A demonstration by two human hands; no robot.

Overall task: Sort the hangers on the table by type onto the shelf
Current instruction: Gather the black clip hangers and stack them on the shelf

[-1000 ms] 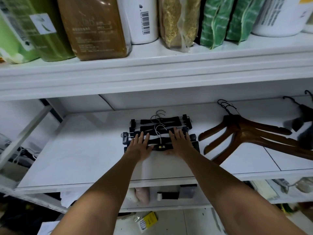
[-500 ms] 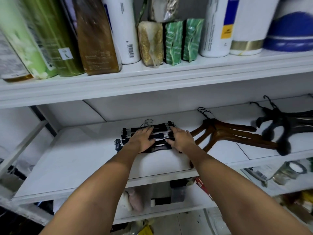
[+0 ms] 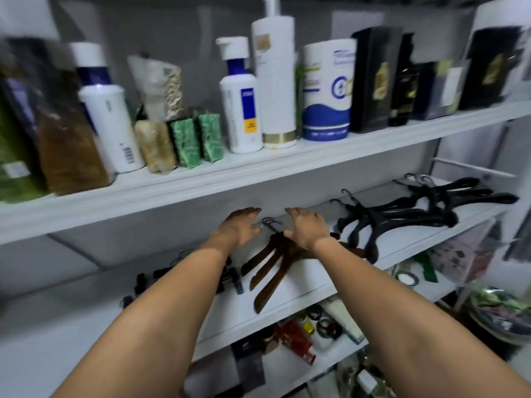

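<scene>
Left hand [image 3: 240,227], right hand [image 3: 308,228] open-fingered over brown hangers [image 3: 268,267].

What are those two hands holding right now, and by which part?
Nothing. The left hand and the right hand are both open, fingers uncurled, above the brown wooden hangers lying on the shelf; neither grips one.

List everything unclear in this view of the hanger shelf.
Head view:
Black clip hangers: mostly behind the left forearm.
Brown wooden hangers: right halves under the right hand.
Left hand fingers: blurred, contact with the hooks unclear.
Bottle labels: motion blur, unreadable.
</scene>
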